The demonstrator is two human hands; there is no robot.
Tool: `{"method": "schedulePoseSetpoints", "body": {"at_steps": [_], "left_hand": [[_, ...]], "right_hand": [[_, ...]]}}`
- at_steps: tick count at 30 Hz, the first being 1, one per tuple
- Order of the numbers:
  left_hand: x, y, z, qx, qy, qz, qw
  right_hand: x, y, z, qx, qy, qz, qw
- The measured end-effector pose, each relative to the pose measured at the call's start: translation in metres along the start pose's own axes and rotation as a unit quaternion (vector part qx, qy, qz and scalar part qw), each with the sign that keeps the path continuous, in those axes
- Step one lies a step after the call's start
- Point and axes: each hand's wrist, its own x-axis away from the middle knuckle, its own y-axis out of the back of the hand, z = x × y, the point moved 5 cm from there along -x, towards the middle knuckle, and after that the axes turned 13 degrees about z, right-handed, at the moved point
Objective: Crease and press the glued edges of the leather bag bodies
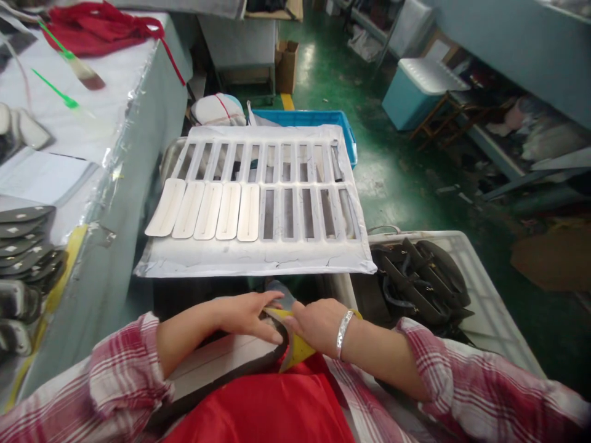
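Note:
A long cream piece with a dark rim [221, 357], perhaps a bag part, lies across my lap. My left hand [249, 317] grips its right end, the thumb on top and the other fingers over the far side. My right hand [318, 323] is closed on a yellow flexible sheet [301, 349], which curves around the dark end of that piece. Between the two hands a greyish, see-through flat thing [281, 293] sticks up; its kind is unclear. A red apron [268, 406] covers my lap beneath.
Ahead stands a white slotted rack [258, 255] with several cream oval strips [221, 212] on it. A white crate [480, 295] at right holds dark bags [420, 277]. On the left table [133, 80] lie green-handled brushes [69, 55], dark pieces [28, 243] and red cloth [101, 27].

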Motion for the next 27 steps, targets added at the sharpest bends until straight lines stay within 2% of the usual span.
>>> {"method": "schedulePoseSetpoints", "body": {"at_steps": [3,5,10,15,27], "left_hand": [[0.017,0.003,0.009,0.045,-0.025,0.020,0.998],[0.021,0.004,0.011,0.065,-0.034,0.026,0.997],[0.013,0.002,0.016,0.111,-0.035,0.008,0.993],[0.010,0.001,0.016,0.099,-0.040,0.003,0.994],[0.009,-0.006,0.013,0.053,-0.077,0.003,0.996]], "right_hand": [[-0.003,0.004,-0.003,0.002,-0.006,0.001,1.000],[-0.004,0.006,-0.004,0.005,0.000,0.010,1.000],[-0.008,0.009,-0.007,0.017,0.008,0.028,0.999],[-0.010,0.007,-0.008,0.018,0.012,0.040,0.999],[0.006,-0.019,0.020,-0.073,-0.109,-0.002,0.991]]}}
